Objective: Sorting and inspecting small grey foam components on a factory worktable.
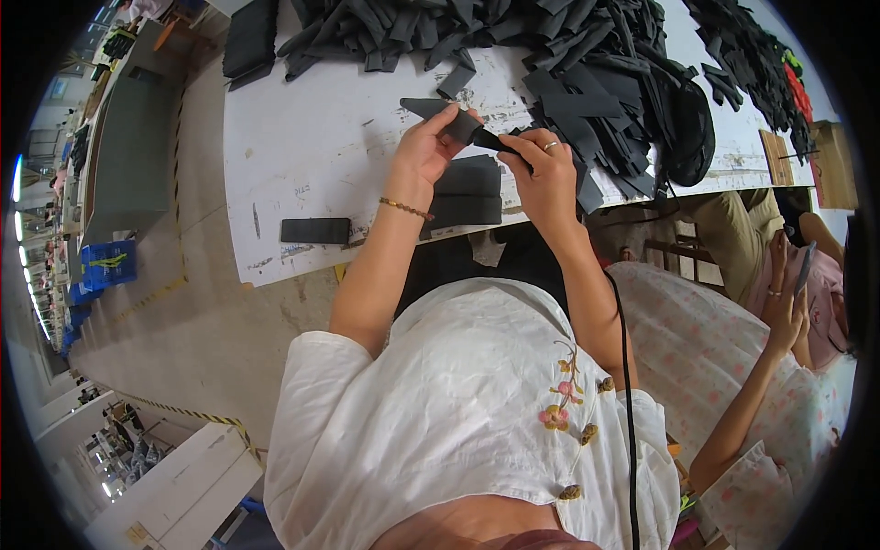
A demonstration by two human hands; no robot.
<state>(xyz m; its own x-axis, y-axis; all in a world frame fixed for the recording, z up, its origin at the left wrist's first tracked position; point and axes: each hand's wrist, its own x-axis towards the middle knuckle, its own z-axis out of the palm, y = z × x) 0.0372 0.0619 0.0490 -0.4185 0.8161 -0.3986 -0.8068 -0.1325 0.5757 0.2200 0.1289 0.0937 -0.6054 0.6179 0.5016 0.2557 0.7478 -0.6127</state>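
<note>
My left hand (424, 151) is closed around a dark grey fabric strip (461, 126), whose pointed end sticks out past the fingers to the upper left. On the other side, my right hand (544, 174), with a ring on one finger, pinches the narrow black end of the strip. Both hands are raised over the near part of the white table (293, 160). Below them, close to the table's front edge, lies a flat stack of dark fabric pieces (469, 194). A smaller black folded bundle (315, 231) rests to the left of it.
A large loose heap of dark strips (587, 105) covers the far and right part of the table, beside a black bag (689, 137). At the far left stands a tall dark stack (249, 41). Co-workers sit to my right, one in a flowered garment (683, 321). A black cable (627, 394) hangs down my front.
</note>
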